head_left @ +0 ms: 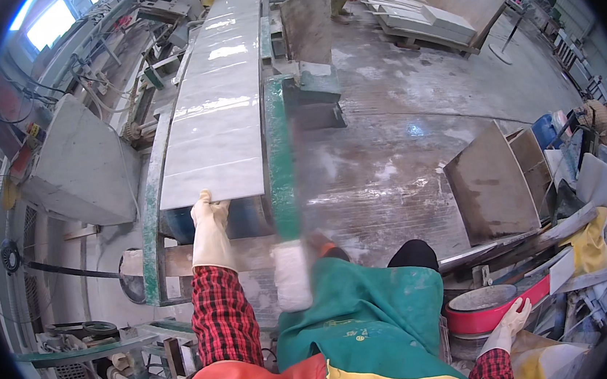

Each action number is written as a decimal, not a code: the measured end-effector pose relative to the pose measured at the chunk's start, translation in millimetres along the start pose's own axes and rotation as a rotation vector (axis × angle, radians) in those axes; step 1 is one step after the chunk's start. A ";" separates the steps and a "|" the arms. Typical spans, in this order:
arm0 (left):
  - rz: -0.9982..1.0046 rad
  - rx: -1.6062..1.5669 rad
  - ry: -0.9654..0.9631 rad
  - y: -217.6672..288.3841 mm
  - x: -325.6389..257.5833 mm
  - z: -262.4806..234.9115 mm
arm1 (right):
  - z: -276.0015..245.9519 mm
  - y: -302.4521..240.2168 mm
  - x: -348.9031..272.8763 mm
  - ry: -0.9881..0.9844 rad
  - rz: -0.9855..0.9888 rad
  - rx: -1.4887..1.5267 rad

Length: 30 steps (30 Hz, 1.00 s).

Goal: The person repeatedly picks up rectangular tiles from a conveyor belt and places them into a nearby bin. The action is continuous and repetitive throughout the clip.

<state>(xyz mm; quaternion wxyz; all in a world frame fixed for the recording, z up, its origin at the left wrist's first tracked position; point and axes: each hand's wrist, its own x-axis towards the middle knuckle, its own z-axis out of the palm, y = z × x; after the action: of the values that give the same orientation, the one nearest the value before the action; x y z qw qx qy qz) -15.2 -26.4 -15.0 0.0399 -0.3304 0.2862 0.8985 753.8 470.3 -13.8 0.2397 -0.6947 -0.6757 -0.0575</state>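
Observation:
A glossy white slab [213, 158] lies at the near end of a line of similar slabs on a conveyor. My left hand [210, 224], in a cream rubber glove, grips the slab's near edge, with a finger showing over the top and the rest hidden beneath. Under that edge a dark blue roller [251, 218] partly shows. Off to the lower right, my right hand [510, 324] wears a similar glove. It is open with fingers apart and holds nothing, close to a red-sided piece of equipment [487, 318].
A green rail [280, 155] runs along the conveyor's right side, with a white wrapped end [292, 277] near my apron. Brown boards [492, 186] lean at the right. Stacked pale slabs [419, 21] stand far right. A big grey block [82, 163] sits to the left.

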 end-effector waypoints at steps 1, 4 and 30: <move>-0.009 -0.016 -0.018 -0.2 5.4 -4.4 | -1.4 -1.6 -0.2 0.001 -0.001 0.004; -0.012 -0.037 -0.045 -0.8 18.8 -12.4 | -3.6 -8.2 -2.4 0.020 -0.014 -0.018; -0.061 0.134 0.047 8.4 -15.6 -7.9 | -11.1 -39.6 -38.2 0.086 -0.161 -0.057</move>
<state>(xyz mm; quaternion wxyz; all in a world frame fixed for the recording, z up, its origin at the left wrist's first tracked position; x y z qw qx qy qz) -0.7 -35.8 -6.2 0.0826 -0.3564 0.3363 0.8678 715.2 429.8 -9.4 0.2432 -0.6417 -0.7165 -0.1257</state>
